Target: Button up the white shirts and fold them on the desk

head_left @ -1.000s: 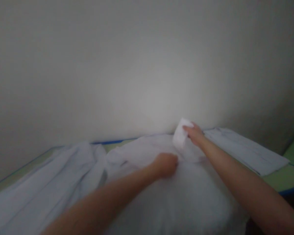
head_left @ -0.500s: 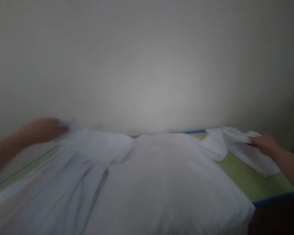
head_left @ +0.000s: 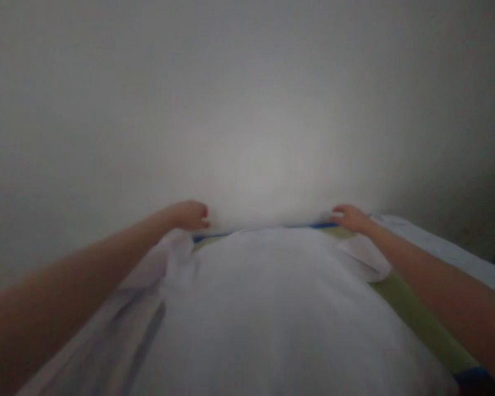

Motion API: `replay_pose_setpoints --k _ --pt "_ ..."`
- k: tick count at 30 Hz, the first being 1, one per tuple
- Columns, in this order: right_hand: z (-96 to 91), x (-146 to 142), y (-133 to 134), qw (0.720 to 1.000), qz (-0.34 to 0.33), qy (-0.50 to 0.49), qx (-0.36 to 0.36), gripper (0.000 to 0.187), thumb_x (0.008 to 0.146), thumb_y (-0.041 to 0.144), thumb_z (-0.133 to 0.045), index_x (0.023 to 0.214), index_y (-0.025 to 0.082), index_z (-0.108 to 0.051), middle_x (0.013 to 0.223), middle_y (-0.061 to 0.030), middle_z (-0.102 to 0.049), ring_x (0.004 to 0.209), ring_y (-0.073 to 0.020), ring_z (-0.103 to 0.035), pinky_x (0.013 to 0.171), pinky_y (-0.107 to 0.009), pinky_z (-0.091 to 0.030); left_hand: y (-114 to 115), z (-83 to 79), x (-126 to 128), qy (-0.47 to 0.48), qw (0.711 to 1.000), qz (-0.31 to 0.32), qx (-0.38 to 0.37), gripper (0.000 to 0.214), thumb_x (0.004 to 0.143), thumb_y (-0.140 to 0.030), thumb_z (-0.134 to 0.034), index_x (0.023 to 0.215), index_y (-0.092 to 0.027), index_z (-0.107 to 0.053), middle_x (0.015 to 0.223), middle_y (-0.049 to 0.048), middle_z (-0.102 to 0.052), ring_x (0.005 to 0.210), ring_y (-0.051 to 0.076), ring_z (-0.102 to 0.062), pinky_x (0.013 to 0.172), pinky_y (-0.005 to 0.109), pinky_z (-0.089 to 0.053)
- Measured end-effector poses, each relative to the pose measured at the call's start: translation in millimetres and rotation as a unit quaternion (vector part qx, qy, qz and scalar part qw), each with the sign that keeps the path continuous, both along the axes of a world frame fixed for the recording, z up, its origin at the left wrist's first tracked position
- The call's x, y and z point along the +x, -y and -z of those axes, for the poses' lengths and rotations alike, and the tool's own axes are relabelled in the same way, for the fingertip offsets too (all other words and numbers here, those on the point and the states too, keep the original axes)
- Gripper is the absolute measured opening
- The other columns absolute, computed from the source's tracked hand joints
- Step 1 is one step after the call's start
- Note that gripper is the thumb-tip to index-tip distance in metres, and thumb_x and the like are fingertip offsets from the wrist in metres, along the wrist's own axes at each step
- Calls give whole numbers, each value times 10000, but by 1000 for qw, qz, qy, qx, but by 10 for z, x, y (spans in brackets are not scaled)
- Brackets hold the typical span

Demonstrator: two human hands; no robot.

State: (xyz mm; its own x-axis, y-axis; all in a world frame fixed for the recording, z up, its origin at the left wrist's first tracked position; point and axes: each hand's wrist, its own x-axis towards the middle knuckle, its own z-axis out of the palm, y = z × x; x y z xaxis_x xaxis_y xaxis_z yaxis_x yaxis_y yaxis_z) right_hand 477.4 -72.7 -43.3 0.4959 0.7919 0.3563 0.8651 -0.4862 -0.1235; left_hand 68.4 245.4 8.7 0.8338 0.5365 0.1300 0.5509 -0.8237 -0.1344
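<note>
Left hand (head_left: 191,215): far side, fingers slightly parted.
Right hand (head_left: 350,218): far side, fingers slightly parted.
White cloth (head_left: 272,297): lies between arms, on green table (head_left: 423,324).

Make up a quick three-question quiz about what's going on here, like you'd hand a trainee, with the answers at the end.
1. True or false: the person's left hand and right hand are clasped together.
2. Pick one: what colour is the edging along the table? A) red; B) blue; C) yellow.
3. Fill in the blank: the large cloth spread out between the arms is ____ in colour.

Key
1. False: the left hand and the right hand are well apart, near the table's far edge.
2. B
3. White
</note>
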Motion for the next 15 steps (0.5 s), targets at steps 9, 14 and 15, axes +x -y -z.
replay_pose_setpoints --k 9,14,15 --pt "790 -483 -1212 992 -95 -4 -79 286 725 197 -547 987 161 -656 974 -108 -661 919 -216 -595 808 -294 -418 408 864 2021 14 971 235 -46 568 744 -363 -572 1271 -165 -495 1299 109 -509 1169 210 -469 990 288 -327" --pt "650 -550 -1063 965 -248 88 -6 166 780 159 -491 817 208 -646 922 -58 -625 938 -186 -528 848 -323 -342 605 792 2634 -58 923 349 -151 629 594 -363 -709 1183 -185 -577 1178 57 -607 1054 205 -546 931 266 -380" --pt "580 -585 -977 955 -270 117 24 154 788 163 -485 788 200 -635 885 -60 -615 918 -190 -518 844 -332 -334 675 732 2719 -96 916 345 -179 567 579 -380 -715 1105 -187 -628 1097 45 -649 990 205 -575 895 272 -403"
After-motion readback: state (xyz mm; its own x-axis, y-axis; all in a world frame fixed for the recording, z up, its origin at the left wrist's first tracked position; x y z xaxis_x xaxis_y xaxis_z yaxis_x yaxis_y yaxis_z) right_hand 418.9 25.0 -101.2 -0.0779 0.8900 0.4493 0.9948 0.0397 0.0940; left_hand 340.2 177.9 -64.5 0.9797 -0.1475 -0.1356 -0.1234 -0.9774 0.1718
